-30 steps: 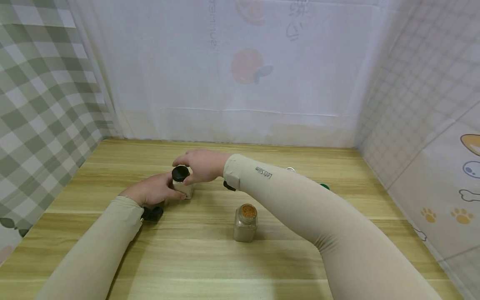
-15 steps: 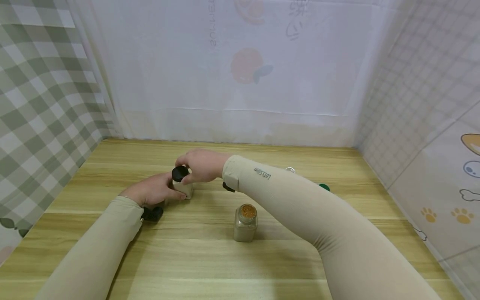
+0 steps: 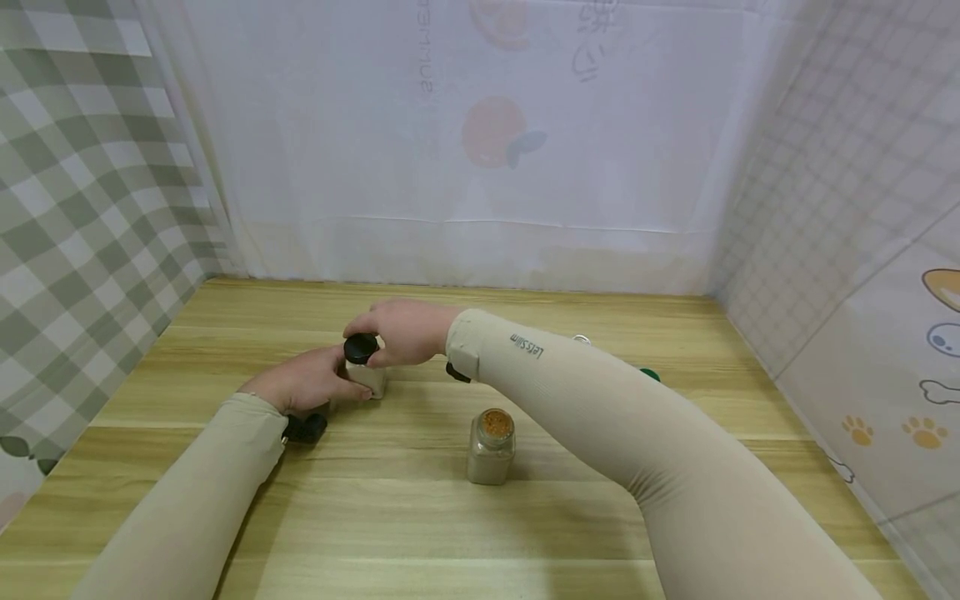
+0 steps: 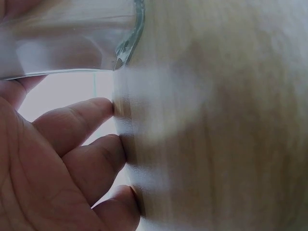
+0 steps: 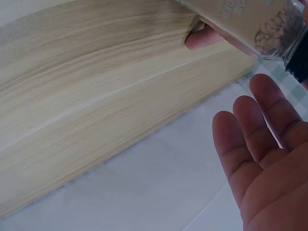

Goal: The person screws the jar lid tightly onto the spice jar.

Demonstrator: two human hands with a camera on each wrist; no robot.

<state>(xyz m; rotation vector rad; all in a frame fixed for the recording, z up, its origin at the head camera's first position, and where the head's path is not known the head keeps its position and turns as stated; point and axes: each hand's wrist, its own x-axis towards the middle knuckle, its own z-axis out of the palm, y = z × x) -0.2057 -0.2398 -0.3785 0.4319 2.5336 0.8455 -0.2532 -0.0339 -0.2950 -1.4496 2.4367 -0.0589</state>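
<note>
A small clear square jar (image 3: pixel 366 380) with a black lid (image 3: pixel 361 348) stands upright on the table, left of the middle. My left hand (image 3: pixel 311 379) grips its body low down from the left. From above and the right, my right hand (image 3: pixel 411 331) holds the lid between thumb and fingers. Pale, lumpy contents and part of a printed label show through the jar (image 5: pixel 260 24) in the right wrist view, where the remaining right fingers stretch out free. In the left wrist view, the jar's bottom edge (image 4: pixel 129 45) meets the wood, and several left fingertips touch the table.
A second square glass jar (image 3: pixel 491 450) stands nearer, with a grainy orange-brown round top. Behind my right forearm, a green round thing (image 3: pixel 650 374) and a shiny silvery thing (image 3: pixel 582 339) are mostly hidden. Cloth-covered walls (image 3: pixel 480 250) edge the wooden table (image 3: pixel 390 533).
My right fingers have shifted slightly around the lid, first rightward and then back left. The left hand and both jars have stayed in place.
</note>
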